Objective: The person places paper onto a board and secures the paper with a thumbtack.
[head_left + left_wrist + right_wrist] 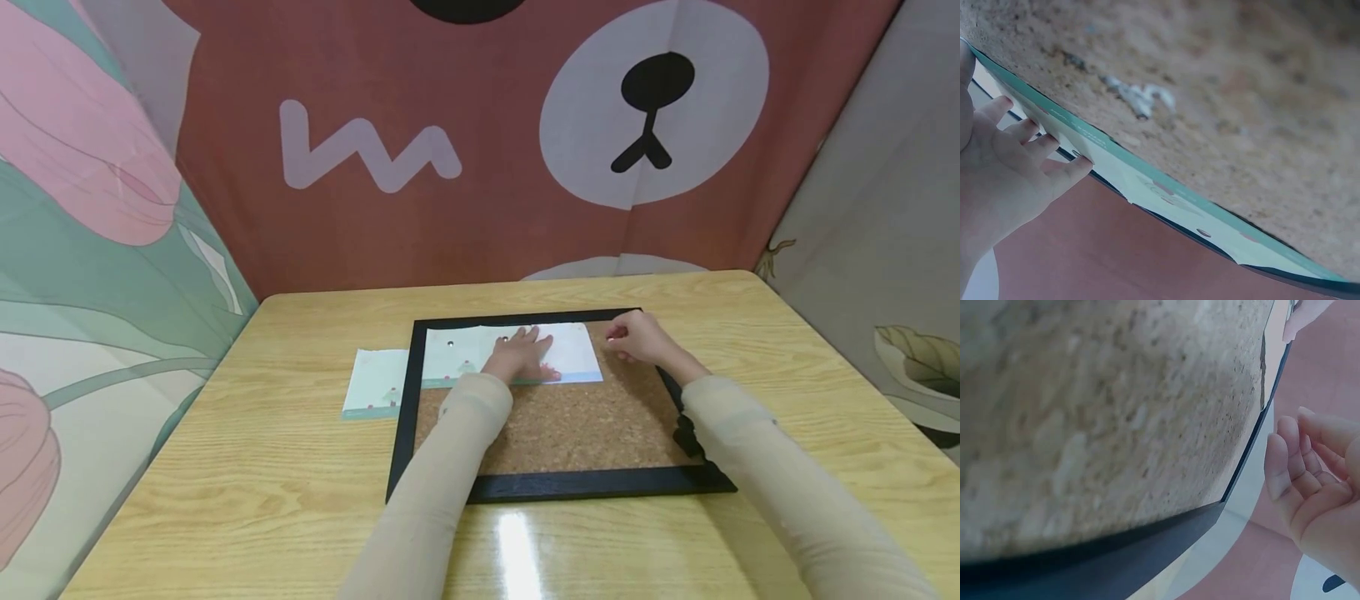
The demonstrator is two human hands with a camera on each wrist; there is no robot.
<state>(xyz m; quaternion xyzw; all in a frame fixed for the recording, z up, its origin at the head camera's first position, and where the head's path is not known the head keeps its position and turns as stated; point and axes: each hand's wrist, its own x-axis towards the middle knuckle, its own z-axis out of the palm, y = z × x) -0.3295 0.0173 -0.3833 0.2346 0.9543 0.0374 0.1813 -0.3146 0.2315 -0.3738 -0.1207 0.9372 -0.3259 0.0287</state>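
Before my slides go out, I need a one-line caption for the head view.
Left hand on illustrated paper atop a black-framed corkboard, right hand near the corkboard's far right corner.

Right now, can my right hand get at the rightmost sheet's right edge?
Likely yes: your right hand is beside the rightmost sheet, and your left hand lies farther left, leaving its right edge uncovered.

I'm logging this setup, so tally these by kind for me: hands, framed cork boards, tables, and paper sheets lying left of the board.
Left hand and right hand: 2
Framed cork board: 1
Table: 1
Paper sheet left of the board: 1
Total: 5
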